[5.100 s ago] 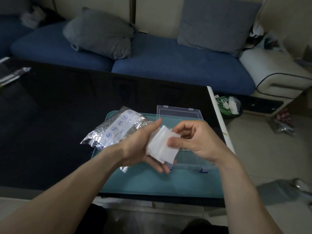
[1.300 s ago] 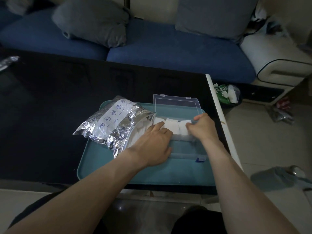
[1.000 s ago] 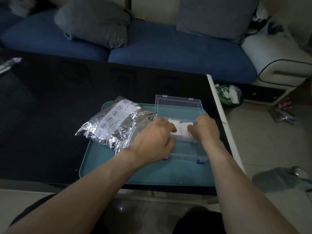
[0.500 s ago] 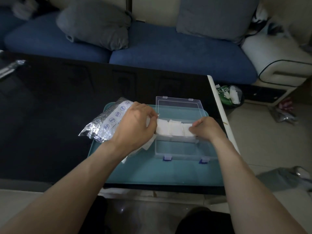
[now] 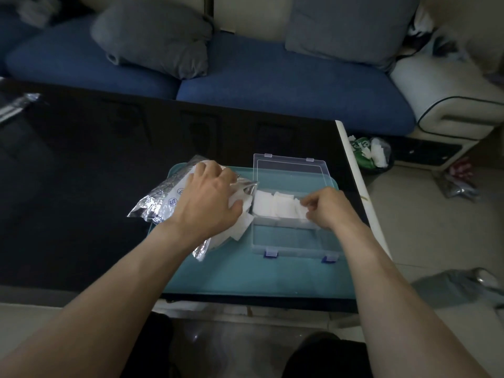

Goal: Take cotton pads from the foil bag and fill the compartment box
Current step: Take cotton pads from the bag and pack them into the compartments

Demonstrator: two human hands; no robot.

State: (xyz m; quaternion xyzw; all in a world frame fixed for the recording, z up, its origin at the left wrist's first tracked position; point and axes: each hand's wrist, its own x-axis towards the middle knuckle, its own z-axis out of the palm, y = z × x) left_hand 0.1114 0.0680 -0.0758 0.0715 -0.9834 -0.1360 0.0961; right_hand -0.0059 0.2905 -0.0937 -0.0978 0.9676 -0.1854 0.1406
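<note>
My left hand over foil bag, fingers on loose cotton pads just left of compartment box (grasp unclear); right hand pinches pads in far row.

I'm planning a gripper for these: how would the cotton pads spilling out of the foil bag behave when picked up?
The cotton pads look thin, with bent corners, so probably floppy and light. They overlap loosely by the foil bag, so several may lift at once. Under the left hand they flatten, likely soft.

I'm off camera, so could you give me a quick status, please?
Left hand on foil bag. Right hand pinching cotton pads in compartment box. Near row empty.
</note>
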